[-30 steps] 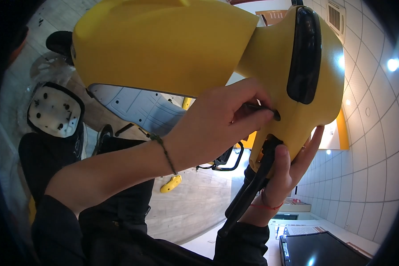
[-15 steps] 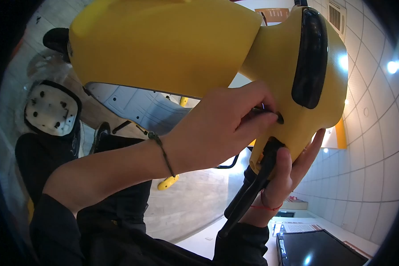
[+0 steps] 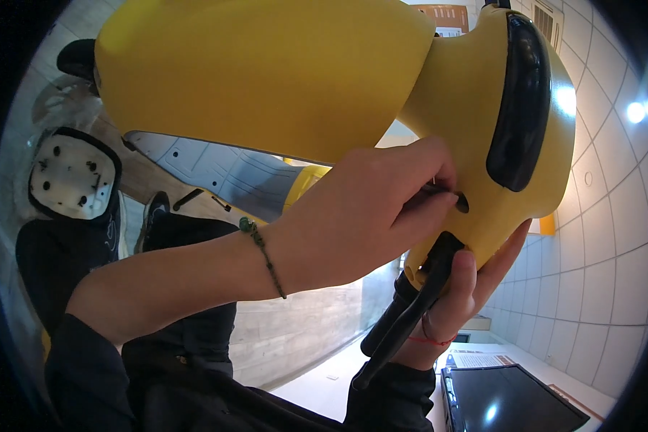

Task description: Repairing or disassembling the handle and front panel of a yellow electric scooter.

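Note:
A yellow scooter-like body fills the upper middle, with a broad yellow panel (image 3: 266, 79) joined to a yellow handlebar cover (image 3: 475, 86). A long glossy black insert (image 3: 518, 108) is set into the cover. My left hand (image 3: 353, 212) is closed in a pinch at a small dark hole (image 3: 463, 204) in the cover, on a thin dark piece (image 3: 430, 189) mostly hidden by the fingers. Below it, my right hand (image 3: 462, 291) cups the cover's underside, thumb up and fingers behind. Beside that hand, a black lever (image 3: 410, 317) and a black handlebar grip (image 3: 386, 320) slant downward.
A grey footboard (image 3: 227, 173) shows under the yellow panel. A pale, black-rimmed piece with holes (image 3: 75, 176) sits at the left, near my dark-clothed leg (image 3: 187, 324). At lower right lies a black screen (image 3: 511, 403), with paper (image 3: 482, 360) behind it.
The view has shifted a little. The left fingertips remain beside the hole, which shows slightly more. My right hand keeps its place on the cover.

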Demonstrator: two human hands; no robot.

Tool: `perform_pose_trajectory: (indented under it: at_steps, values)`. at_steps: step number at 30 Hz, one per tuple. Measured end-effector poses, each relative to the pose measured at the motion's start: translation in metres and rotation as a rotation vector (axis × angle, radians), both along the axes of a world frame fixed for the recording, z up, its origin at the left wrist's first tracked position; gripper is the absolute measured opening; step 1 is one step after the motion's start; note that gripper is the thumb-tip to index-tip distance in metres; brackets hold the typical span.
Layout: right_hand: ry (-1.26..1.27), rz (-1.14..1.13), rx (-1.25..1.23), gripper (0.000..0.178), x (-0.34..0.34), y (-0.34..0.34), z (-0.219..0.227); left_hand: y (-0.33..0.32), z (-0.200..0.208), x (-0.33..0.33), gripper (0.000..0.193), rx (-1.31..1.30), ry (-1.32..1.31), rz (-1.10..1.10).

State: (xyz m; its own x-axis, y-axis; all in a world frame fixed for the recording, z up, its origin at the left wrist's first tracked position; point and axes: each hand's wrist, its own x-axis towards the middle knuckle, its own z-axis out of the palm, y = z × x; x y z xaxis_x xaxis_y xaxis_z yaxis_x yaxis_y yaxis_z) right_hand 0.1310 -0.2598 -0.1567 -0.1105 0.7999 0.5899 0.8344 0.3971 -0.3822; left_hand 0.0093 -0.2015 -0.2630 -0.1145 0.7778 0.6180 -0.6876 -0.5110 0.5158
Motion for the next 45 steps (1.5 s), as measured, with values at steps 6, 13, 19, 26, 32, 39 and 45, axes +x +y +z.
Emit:
perform_pose_trajectory:
  at_steps: [6,13,19,26,32,39,45]
  values:
    - [0.012,-0.003,-0.001,0.100,-0.002,0.001,0.002,0.002,0.002,-0.001,0.013,0.014,0.011,-0.008]
    - [-0.004,-0.045,0.002,0.102,-0.003,0.000,-0.001,0.002,0.000,0.000,0.015,-0.009,-0.016,-0.071]
    - [-0.016,-0.067,0.010,0.102,-0.003,-0.001,0.000,-0.002,0.004,-0.002,0.016,-0.073,-0.038,-0.123]
    - [-0.021,-0.053,0.002,0.104,-0.001,0.001,0.000,-0.002,0.004,-0.004,0.015,-0.089,-0.057,-0.235]
    - [-0.011,-0.040,0.003,0.104,-0.001,0.000,0.001,-0.001,0.005,-0.004,0.013,-0.045,0.002,-0.141]
    - [0.001,-0.030,-0.009,0.103,-0.003,0.000,-0.001,0.000,0.004,-0.008,0.013,-0.033,0.043,-0.072]
    - [0.017,-0.030,0.001,0.103,-0.003,-0.001,0.001,0.002,0.006,-0.013,0.012,0.006,0.157,-0.045]
